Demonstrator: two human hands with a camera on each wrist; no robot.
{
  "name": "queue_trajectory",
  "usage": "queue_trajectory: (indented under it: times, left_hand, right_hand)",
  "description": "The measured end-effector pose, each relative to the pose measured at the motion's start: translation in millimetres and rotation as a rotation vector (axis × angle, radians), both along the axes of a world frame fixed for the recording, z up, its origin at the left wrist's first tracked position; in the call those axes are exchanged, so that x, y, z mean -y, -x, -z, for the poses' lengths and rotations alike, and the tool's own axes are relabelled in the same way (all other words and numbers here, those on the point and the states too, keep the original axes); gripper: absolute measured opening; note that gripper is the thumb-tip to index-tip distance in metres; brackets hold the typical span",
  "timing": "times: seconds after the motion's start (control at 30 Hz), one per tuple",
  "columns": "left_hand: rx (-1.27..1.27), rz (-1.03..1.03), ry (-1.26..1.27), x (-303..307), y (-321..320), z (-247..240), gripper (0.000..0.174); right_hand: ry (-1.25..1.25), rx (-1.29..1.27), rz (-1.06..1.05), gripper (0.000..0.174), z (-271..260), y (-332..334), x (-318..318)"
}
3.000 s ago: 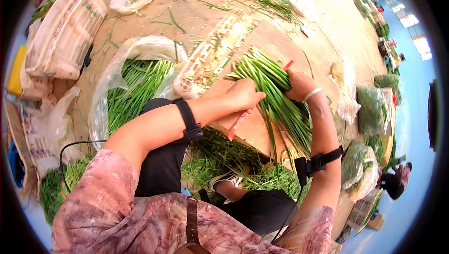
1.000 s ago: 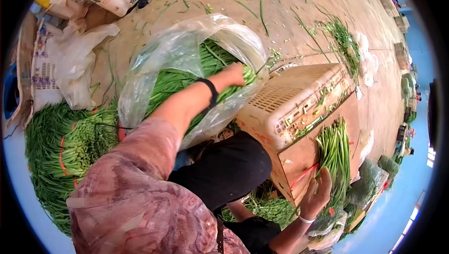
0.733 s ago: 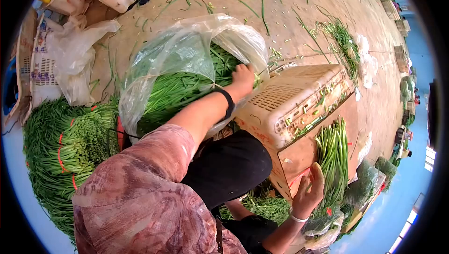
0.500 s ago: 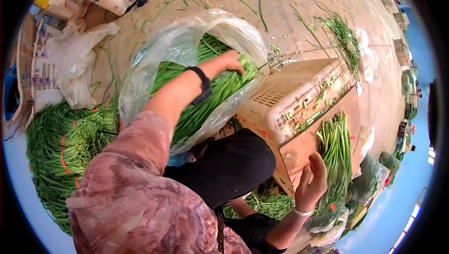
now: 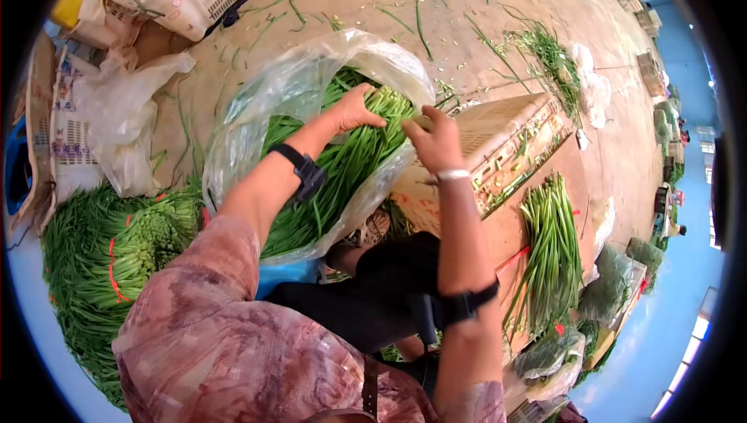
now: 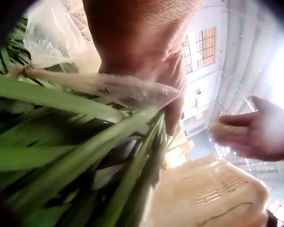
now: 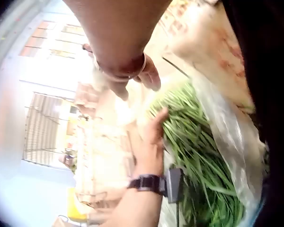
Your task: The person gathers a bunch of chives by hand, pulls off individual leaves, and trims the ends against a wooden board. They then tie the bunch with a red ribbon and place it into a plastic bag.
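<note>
Long green stalks [image 5: 342, 182] fill a clear plastic bag [image 5: 249, 115]. At the bag's mouth the left hand [image 5: 354, 109] grips a bunch by its pale cut ends, thumb across the near side; the right wrist view also shows this hand [image 7: 150, 142] against the stalks [image 7: 189, 137]. Just right of those ends is the right hand [image 5: 437, 139], fingers bent toward the thumb. In the left wrist view the right hand [image 6: 260, 130] hangs apart from the bag, a pale patch at its fingertips; whether it pinches anything is unclear.
An upturned crate [image 5: 486, 123] stands right of the bag, beside a board [image 5: 506, 228] bearing loose stalks [image 5: 551, 248]. Red-banded bundles [image 5: 128, 256] lie at the left. Scraps litter the floor [image 5: 350, 3]; white crates [image 5: 183, 3] stand at upper left.
From the board's side, the right hand has moved up and left to the bag's mouth. The left hand has shifted slightly left and grips the bunch. The view has shifted slightly.
</note>
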State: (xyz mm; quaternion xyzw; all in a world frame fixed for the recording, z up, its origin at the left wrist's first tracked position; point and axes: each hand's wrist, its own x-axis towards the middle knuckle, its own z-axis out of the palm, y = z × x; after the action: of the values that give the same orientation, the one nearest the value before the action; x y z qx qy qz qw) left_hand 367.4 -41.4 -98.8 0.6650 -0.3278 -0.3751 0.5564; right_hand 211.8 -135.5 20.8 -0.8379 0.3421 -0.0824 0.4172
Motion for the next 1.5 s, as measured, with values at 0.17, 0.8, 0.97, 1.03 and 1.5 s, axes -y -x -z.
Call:
queue_trajectory:
  times: [0.17, 0.8, 0.97, 1.03, 1.5]
  left_hand:
    - [0.32, -0.232, -0.122, 0.5, 34.0, -1.3, 0.06]
    - [0.201, -0.003, 0.155, -28.1, 101.6, -15.2, 0.097]
    - [0.035, 0.245, 0.183, -36.5, 73.0, -21.1, 0.095]
    - [-0.176, 0.282, 0.135, -31.4, 57.0, -15.4, 0.082]
    - [0.08, 0.171, 0.115, -19.6, 42.5, -16.7, 0.065]
  right_hand:
    - [-0.034, 0.178, 0.279, 0.095, 89.6, -21.6, -33.2]
    - [-0.377, 0.533, 0.82, 0.037, 114.7, -22.1, -23.7]
    - [-0.493, 0.611, 0.88, 0.027, 99.4, -17.0, -27.0]
    - [-0.494, 0.601, 0.859, 0.027, 105.2, -13.9, -22.4]
    - [-0.316, 0.458, 0.646, 0.03, 125.9, -7.0, -13.0]
